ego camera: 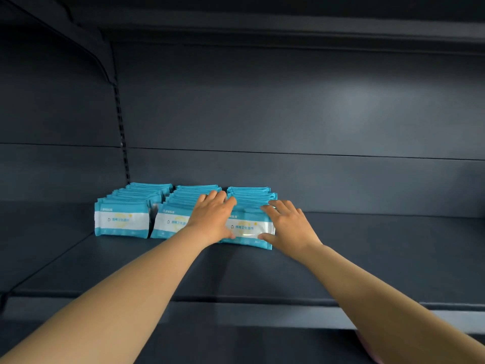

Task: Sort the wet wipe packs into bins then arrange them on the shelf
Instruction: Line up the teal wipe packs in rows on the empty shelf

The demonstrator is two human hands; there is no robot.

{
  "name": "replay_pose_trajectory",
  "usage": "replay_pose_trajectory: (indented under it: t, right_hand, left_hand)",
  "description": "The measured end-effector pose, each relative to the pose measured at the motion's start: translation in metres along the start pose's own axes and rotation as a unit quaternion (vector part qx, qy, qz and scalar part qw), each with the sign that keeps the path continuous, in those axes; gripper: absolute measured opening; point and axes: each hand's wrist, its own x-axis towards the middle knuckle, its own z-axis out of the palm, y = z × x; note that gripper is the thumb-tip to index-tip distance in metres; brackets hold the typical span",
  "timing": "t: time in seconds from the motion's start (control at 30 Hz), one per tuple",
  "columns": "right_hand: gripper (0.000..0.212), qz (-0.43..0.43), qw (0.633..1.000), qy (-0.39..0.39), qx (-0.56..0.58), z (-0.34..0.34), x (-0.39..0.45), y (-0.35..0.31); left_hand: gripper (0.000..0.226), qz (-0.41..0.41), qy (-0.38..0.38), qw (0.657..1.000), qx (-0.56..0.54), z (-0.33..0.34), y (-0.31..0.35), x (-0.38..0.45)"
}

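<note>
Three rows of blue-and-white wet wipe packs stood on edge on the dark metal shelf point(367, 258), running back toward the rear panel point(315, 114) and starting beside the slotted upright point(121, 132) at the left, presumably so the printed faces looked outward and each row could be filled front to back. The left row point(122, 219) and the middle row point(170, 219) sat square and close together. Both hands worked on the right row point(248, 227). The left hand point(214, 219) lay over the seam between the middle and right rows, fingers stretched across the pack tops and thumb against the front pack's face, apparently holding the rows from tipping. The right hand point(286, 227) flanked the row's outer side, fingers spread over the tops and thumb at the lower front corner; the front pack point(249, 231) leaned forward a little, which suggests it was being squared up with its neighbours. The hands were apart, bracketing the row, neither clamped round a single pack. No bins were visible, so sorting looked done and shelving under way. A pale pink object point(367, 348) showed low at the right edge, too cut off to identify.
</note>
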Motion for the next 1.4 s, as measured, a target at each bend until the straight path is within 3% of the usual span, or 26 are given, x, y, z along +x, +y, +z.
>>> replay_pose_trajectory:
  t: [0.37,0.57,0.73,1.0,1.23,1.4]
  right_hand:
    - [0.056,0.069,0.998,-0.002,0.014,-0.048,-0.137,-0.106]
    - [0.057,0.070,0.996,-0.046,0.024,-0.027,-0.221,-0.164]
    - [0.055,0.062,0.985,-0.157,0.039,0.032,-0.281,-0.197]
    - [0.058,0.076,0.948,-0.300,0.078,0.176,-0.359,-0.216]
    - [0.051,0.247,0.886,-0.343,0.192,0.292,-0.416,-0.213]
    - [0.047,0.277,0.846,-0.405,0.208,0.368,-0.449,-0.211]
  left_hand:
    - [0.062,0.041,-0.030,0.998,-0.031,-0.054,-0.017,-0.157]
    - [0.058,0.045,-0.076,0.993,-0.084,-0.032,-0.022,-0.257]
    - [0.060,0.058,-0.208,0.972,-0.091,0.053,-0.015,-0.342]
    - [0.057,-0.038,-0.370,0.914,-0.161,0.227,-0.001,-0.450]
    - [0.066,-0.231,-0.418,0.824,-0.305,0.346,0.011,-0.515]
    - [0.063,-0.239,-0.425,0.831,-0.269,0.407,0.011,-0.533]
